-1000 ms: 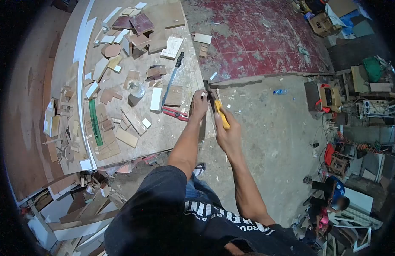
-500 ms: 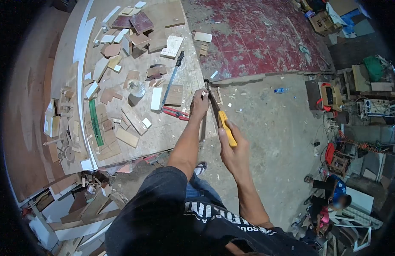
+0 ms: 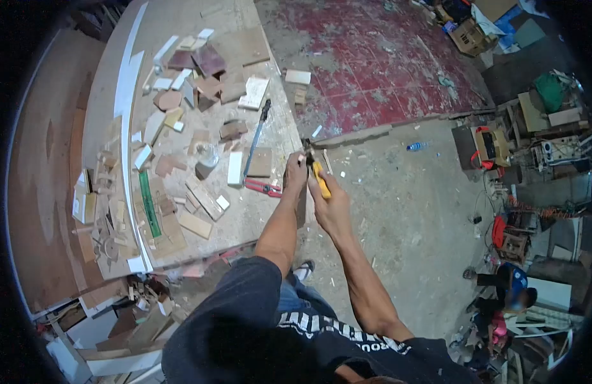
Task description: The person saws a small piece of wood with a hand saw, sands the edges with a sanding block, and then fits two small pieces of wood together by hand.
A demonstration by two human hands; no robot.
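Note:
My right hand (image 3: 333, 208) is closed around the yellow handle of a handsaw (image 3: 321, 182). Its dark blade points away from me, foreshortened beside the workbench edge. My left hand (image 3: 296, 171) is closed at that edge, just left of the saw. A small pale wood piece (image 3: 301, 158) shows at its fingertips, its lower part hidden by the hand. Left of this hand, a hacksaw (image 3: 264, 187) with a red handle lies on the workbench (image 3: 248, 221), beside a brown wood block (image 3: 260, 163) and a white block (image 3: 234, 168).
Wood offcuts (image 3: 209, 61), a clear container (image 3: 207, 155) and a green strip (image 3: 149, 203) lie on the bench. A blue bottle (image 3: 417, 146) is on the concrete floor. Another person (image 3: 510, 288) is at the lower right, near stacked scrap.
The saw and my right hand have moved forward and slightly left, bringing the handle close to my left hand. My left hand keeps its grip at the bench edge. The view has shifted slightly.

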